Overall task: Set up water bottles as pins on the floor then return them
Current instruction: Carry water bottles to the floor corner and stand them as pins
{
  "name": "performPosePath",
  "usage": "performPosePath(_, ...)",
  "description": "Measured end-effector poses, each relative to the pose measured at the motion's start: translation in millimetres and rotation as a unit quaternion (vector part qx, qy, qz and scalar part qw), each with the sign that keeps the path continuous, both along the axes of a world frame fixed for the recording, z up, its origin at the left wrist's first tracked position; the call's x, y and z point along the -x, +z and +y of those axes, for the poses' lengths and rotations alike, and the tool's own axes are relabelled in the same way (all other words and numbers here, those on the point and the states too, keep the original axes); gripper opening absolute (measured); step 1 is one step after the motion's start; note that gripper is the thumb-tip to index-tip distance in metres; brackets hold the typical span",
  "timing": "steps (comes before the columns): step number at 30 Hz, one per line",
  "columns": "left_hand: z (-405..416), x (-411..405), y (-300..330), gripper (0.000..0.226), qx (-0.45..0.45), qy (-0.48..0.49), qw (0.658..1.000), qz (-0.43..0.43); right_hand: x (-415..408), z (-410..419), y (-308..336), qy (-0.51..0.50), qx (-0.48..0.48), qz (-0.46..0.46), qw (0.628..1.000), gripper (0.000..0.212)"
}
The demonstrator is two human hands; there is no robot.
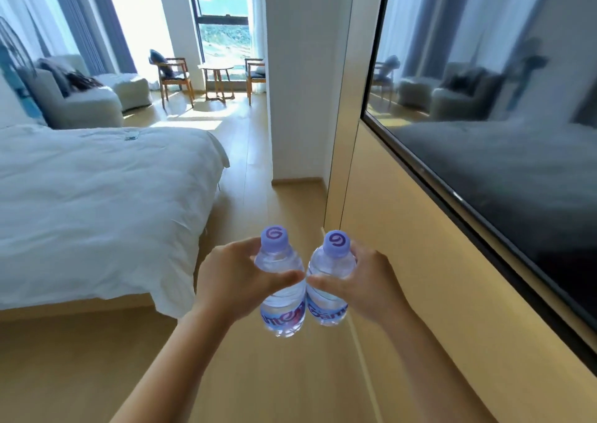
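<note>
I hold two small clear water bottles with purple caps and purple-and-blue labels, side by side in front of me above the wooden floor (245, 374). My left hand (232, 280) grips the left bottle (281, 280) around its upper body, thumb across the front. My right hand (361, 283) grips the right bottle (329, 280) the same way. Both bottles are upright, tilted slightly outward at the top, and nearly touch at the middle.
A bed with a white duvet (97, 203) fills the left side. On the right is a wooden wall panel with a dark wall-mounted screen (500, 151). A floor strip runs ahead past a white pillar (297, 99) toward armchairs (80, 99), wooden chairs and a small table (216, 80) by the window.
</note>
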State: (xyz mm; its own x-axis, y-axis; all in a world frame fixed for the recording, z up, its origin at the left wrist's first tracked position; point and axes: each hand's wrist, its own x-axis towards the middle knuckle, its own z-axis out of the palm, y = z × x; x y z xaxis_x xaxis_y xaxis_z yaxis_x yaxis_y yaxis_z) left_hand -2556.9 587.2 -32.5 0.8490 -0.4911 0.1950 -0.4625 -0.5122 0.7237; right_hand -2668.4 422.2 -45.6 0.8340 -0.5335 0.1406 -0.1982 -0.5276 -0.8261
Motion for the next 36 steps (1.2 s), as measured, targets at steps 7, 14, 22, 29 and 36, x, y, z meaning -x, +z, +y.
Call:
performPosePath(7,-37.9,-92.7,-2.2,0.042,0.010,0.042,0.999,0.012,-104.0,-45.5,-11.1,0.048,0.004,0.028,0.998,0.043)
performPosePath(14,-78.9,-217.0,-16.7,0.051,-0.006,0.067,0.998,0.017,-230.4,-86.4,-23.5,0.080,0.023,0.065,0.994,0.037)
performPosePath(22,-135.4,-386.9,-5.1,0.049,-0.025,0.045,0.999,0.011,-397.1,-137.9,-21.2,0.060,-0.016,0.052,0.997,0.049)
performPosePath(29,-187.5,-510.6,-7.0,0.054,-0.005,0.028,0.999,0.026,-514.9,-192.9,-23.6,0.053,-0.041,0.047,0.997,0.041)
performPosePath(36,-265.9,-637.0,-17.3,0.058,-0.014,0.026,0.999,0.018,-647.9,-268.9,-29.0,0.084,-0.012,0.050,0.995,0.040)
